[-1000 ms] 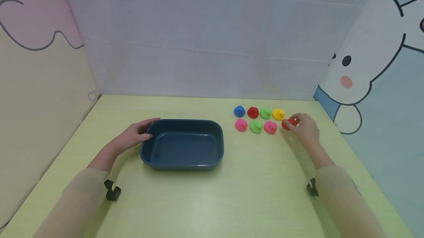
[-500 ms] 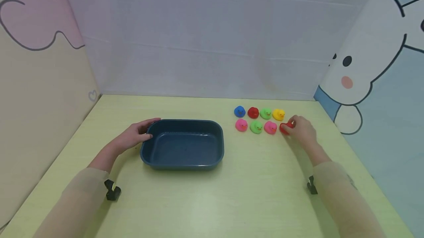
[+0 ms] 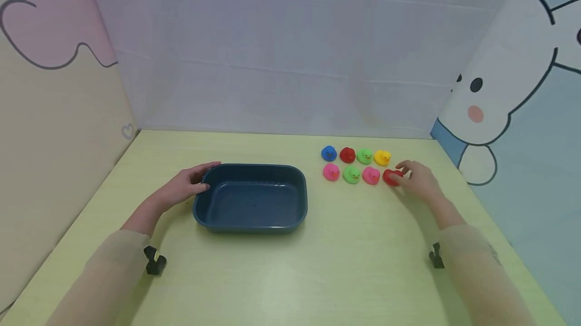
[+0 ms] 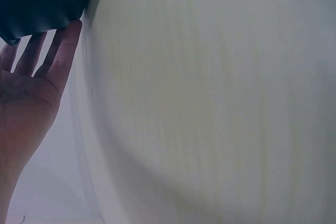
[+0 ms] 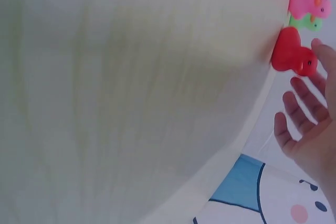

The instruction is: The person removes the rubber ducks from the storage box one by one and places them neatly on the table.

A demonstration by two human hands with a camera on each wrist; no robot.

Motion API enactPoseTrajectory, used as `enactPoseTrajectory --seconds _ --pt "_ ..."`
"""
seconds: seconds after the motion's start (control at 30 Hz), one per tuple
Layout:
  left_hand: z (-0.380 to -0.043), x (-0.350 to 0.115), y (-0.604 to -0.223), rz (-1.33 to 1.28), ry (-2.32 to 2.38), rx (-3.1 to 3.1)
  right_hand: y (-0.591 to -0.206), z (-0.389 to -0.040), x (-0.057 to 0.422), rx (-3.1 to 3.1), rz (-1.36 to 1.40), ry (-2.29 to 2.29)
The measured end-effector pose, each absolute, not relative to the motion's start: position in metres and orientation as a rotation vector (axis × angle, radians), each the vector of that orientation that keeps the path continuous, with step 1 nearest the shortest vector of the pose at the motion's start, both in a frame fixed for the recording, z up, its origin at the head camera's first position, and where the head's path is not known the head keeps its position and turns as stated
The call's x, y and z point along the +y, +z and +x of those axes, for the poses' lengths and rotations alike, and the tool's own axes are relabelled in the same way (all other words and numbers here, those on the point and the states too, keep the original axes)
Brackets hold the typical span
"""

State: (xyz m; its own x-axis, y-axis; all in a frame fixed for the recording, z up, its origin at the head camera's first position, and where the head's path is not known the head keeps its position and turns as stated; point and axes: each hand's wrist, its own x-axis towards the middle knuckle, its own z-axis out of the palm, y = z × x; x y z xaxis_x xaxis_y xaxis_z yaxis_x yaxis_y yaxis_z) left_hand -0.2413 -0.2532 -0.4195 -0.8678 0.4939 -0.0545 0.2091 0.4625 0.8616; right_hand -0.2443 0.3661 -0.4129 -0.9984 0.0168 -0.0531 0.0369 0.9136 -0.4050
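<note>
Several small rubber ducks stand in two rows on the table. At the right end of the front row sits a red rubber duck point(image 3: 392, 177), upright on the tabletop. My right hand point(image 3: 419, 180) is just right of it, thumb and fingers spread apart near the duck's head. In the right wrist view the red duck stands beside the thumb tip, and the other fingers are loose. My left hand point(image 3: 183, 184) holds the left side of a dark blue tray point(image 3: 254, 229), thumb over the rim and fingers along the outer wall. No ducks lie in the tray.
Left of the red duck in the front row are a pink duck point(image 3: 371, 175), a green duck point(image 3: 351, 174) and another pink duck point(image 3: 331, 172). Behind are blue point(image 3: 329, 153), dark red point(image 3: 347, 155), green point(image 3: 364, 156) and yellow point(image 3: 382, 158) ducks. A white sheet point(image 3: 281, 63) hangs behind the table.
My right hand has set the red duck down at the end of the front row, slightly left and nearer, then loosened and drawn back right. The left hand and tray stay put.
</note>
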Motion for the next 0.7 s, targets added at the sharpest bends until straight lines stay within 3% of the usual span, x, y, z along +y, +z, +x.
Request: enactPoseTrajectory --seconds 0.2,0.7 --pt "-0.2422 -0.2547 -0.4211 0.597 1.367 2.415 -0.4061 -0.2378 0.3738 3.007 -0.129 -0.685" --pt "-0.2405 -0.2529 -0.4185 0.594 1.4 2.395 -0.4067 -0.2343 0.3673 3.015 -0.099 -0.724"
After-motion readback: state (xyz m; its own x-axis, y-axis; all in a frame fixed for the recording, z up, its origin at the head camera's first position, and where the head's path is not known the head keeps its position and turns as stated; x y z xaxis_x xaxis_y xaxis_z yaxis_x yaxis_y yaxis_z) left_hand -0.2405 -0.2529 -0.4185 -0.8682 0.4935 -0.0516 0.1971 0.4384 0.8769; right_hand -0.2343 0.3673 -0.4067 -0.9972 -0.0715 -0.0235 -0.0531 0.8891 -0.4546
